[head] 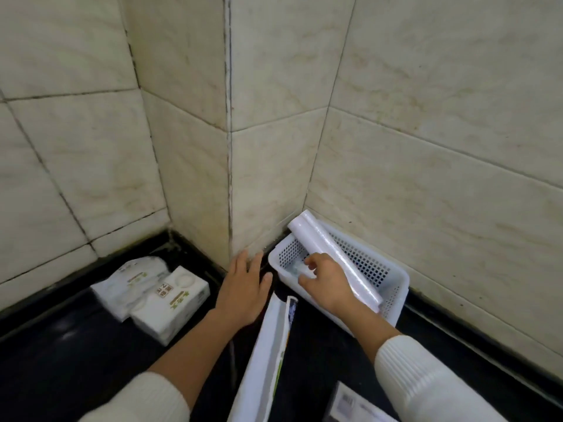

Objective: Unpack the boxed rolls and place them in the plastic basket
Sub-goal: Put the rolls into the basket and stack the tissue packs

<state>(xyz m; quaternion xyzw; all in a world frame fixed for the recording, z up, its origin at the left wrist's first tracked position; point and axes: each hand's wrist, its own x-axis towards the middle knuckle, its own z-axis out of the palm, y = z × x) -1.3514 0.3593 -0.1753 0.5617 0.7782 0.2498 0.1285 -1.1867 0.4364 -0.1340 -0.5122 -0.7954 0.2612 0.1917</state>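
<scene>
The right hand reaches into the plastic basket, fingers curled on something white – I cannot tell what; one roll leans across the rim; the left hand rests flat on the counter, fingers spread, holding nothing.

Two white packs of tissues lie on the dark counter, over on the left. They touch each other, and the one nearer the camera has green and brown print on top. The packs sit close to the wall. The wall is made of big pale tiles with dark lines between them. The wall has a corner that sticks out in the middle.
</scene>
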